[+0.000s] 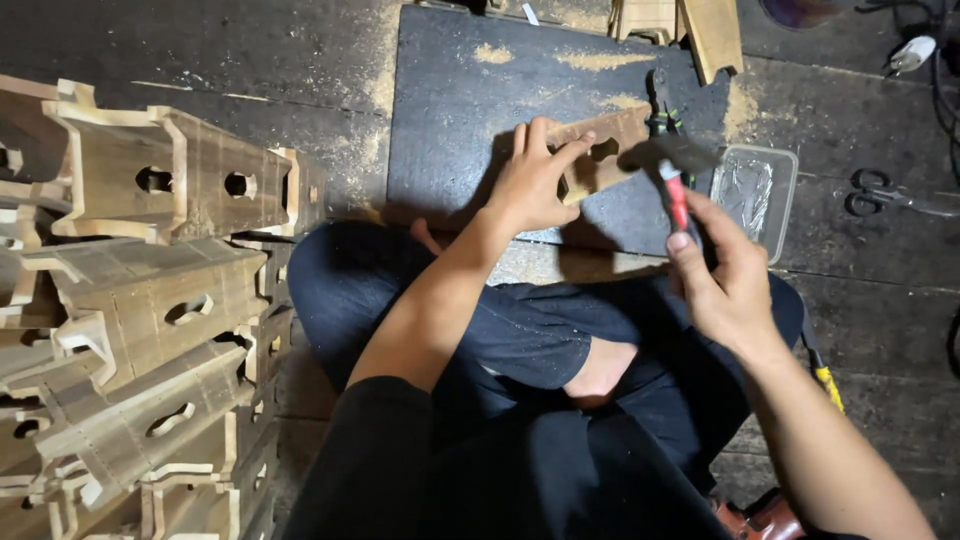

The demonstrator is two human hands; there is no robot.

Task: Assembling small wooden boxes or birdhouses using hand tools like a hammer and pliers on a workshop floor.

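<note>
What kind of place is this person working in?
Most likely a small woodworking workshop: sawdust lies on the dark work board, cut wooden boxes are stacked alongside, and the right hand holds a hammer.

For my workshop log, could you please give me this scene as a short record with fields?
Setting: person seated cross-legged on a wooden floor, dark work board in front, dusted with sawdust
Left hand: presses a cut-out wooden piece flat on the board
Right hand: grips a red-handled hammer, head raised just over the piece
Left of person: stack of wooden boxes with handle slots
Right of board: clear plastic container, scissors on the floor
</note>
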